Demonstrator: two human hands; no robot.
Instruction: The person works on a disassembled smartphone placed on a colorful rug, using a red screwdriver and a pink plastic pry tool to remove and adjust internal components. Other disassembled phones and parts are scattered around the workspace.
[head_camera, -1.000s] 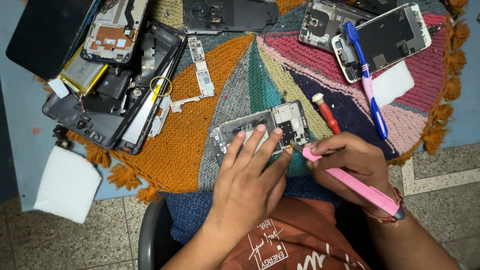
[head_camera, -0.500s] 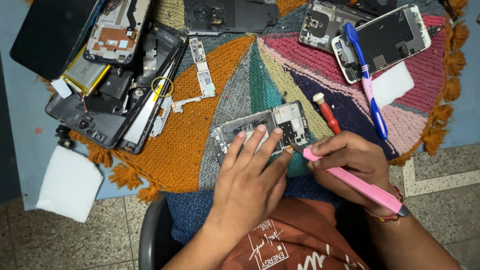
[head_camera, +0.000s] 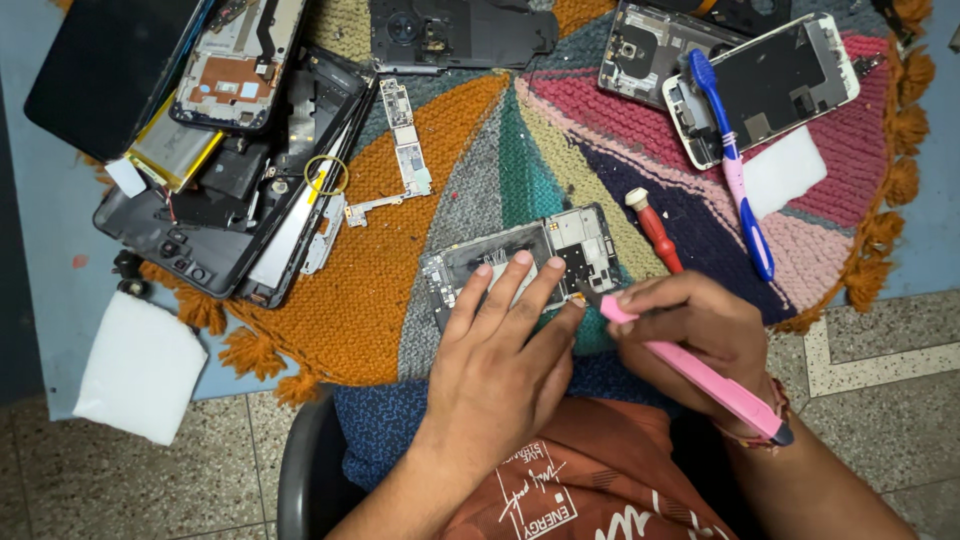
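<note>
Your left hand (head_camera: 497, 345) lies spread, fingers pressing the opened phone frame (head_camera: 525, 255) onto the knitted mat (head_camera: 400, 270), while your right hand (head_camera: 690, 335) pinches a pink tool (head_camera: 700, 375), its tip seemingly touching the frame.

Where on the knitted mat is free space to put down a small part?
The orange patch of the mat is bare, between the pile of black phone frames and the opened phone under the left hand. The dark patch between red screwdriver and toothbrush is narrow. The top is crowded.
</note>
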